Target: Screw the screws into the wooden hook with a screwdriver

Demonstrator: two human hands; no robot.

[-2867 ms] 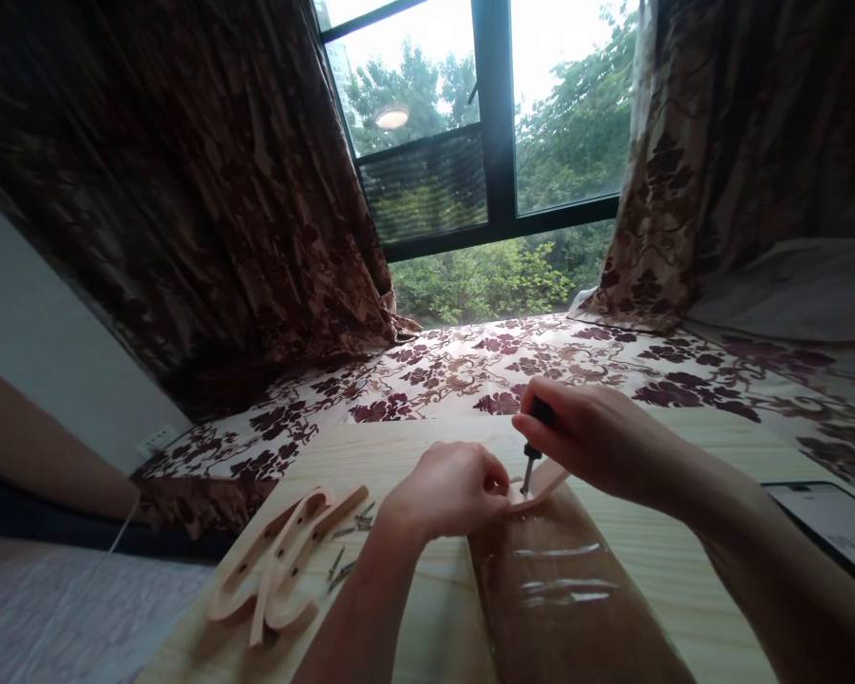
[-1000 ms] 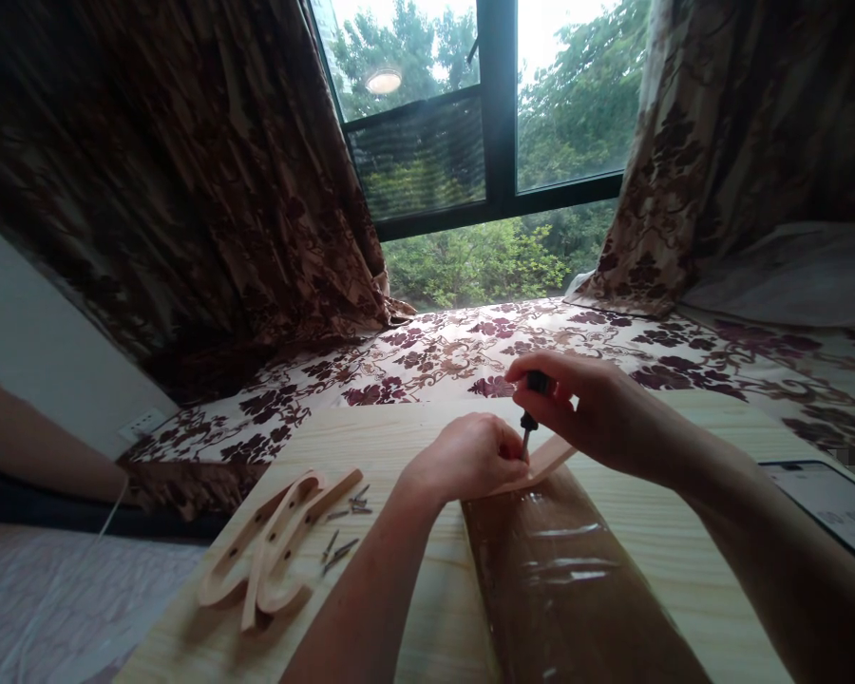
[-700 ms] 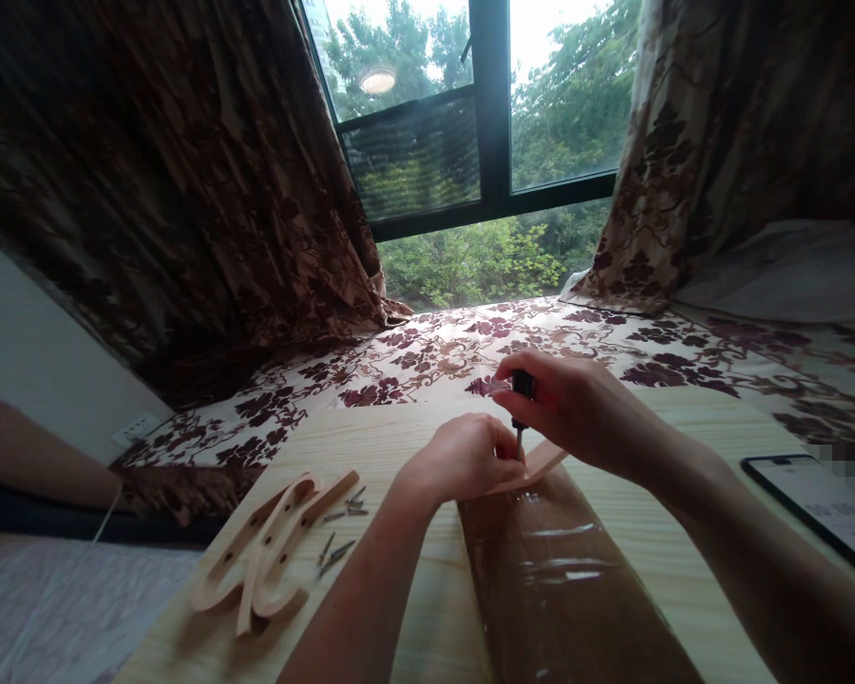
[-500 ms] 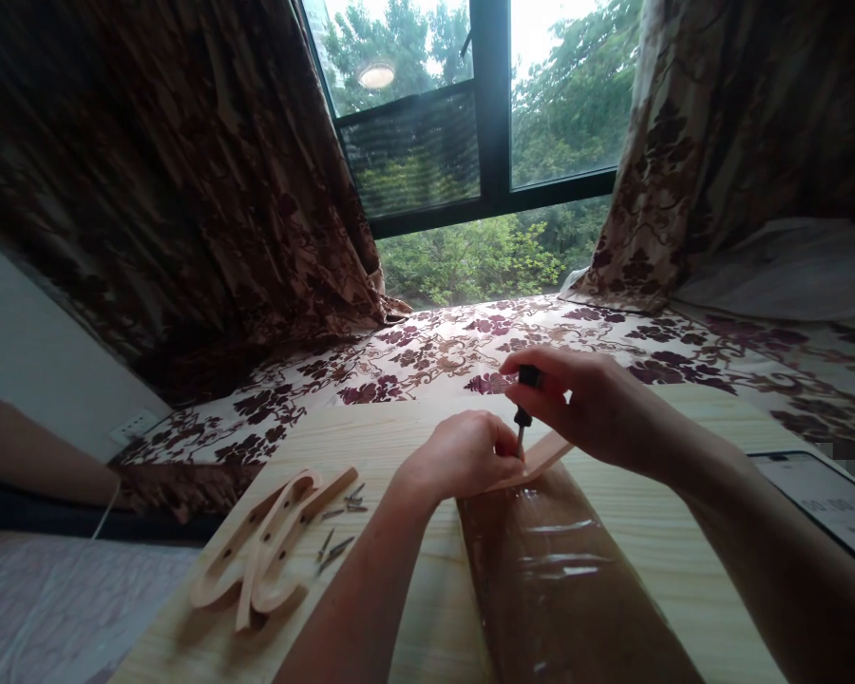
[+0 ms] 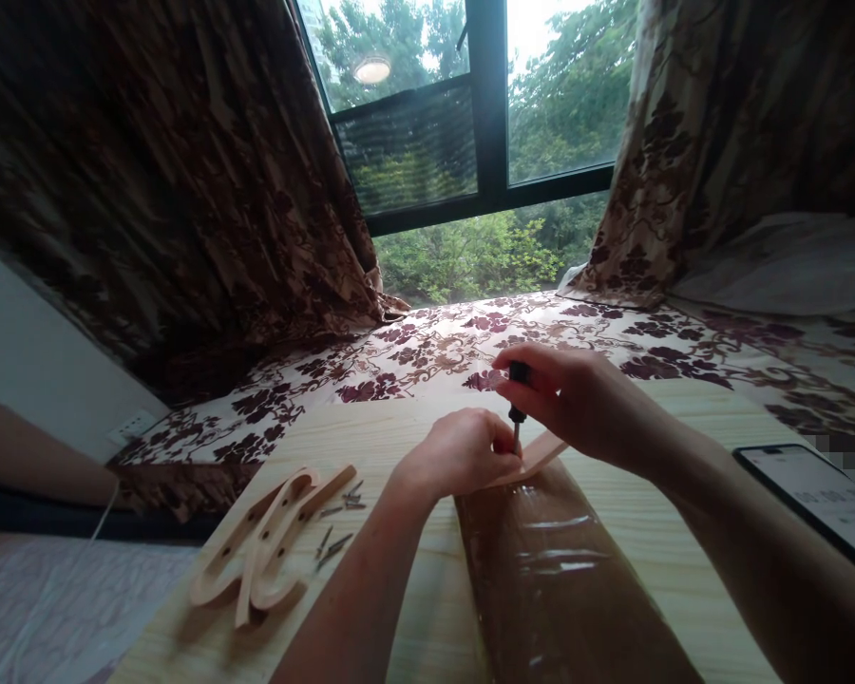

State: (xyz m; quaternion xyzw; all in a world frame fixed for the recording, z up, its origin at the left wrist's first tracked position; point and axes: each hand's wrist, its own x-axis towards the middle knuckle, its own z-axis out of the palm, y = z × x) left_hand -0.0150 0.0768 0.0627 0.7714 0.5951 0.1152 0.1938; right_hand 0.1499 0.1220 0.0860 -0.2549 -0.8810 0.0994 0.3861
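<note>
My right hand (image 5: pixel 570 394) is wrapped round the black handle of a screwdriver (image 5: pixel 519 388), which stands almost upright. Its metal shaft reaches down to the fingertips of my left hand (image 5: pixel 463 451). Those fingers are closed on a pale curved wooden hook (image 5: pixel 545 458) lying across the far end of a brown taped cardboard box (image 5: pixel 541 579). The screwdriver's tip, and any screw under it, is hidden by the left fingers. Left of my left forearm lie more wooden hooks (image 5: pixel 267 541) with dark holes, and several loose screws (image 5: pixel 334 548) beside them.
Everything rests on a pale wooden board (image 5: pixel 427 579). A phone (image 5: pixel 812 499) with a lit screen lies at the right, beside my right forearm. Behind the board spreads a flowered cloth (image 5: pixel 434 356) below a window, with dark patterned curtains (image 5: pixel 206 171) on both sides.
The screwdriver and my right hand have shifted very slightly left in the picture, along with the view. Both hands keep their holds. More of the phone shows now.
</note>
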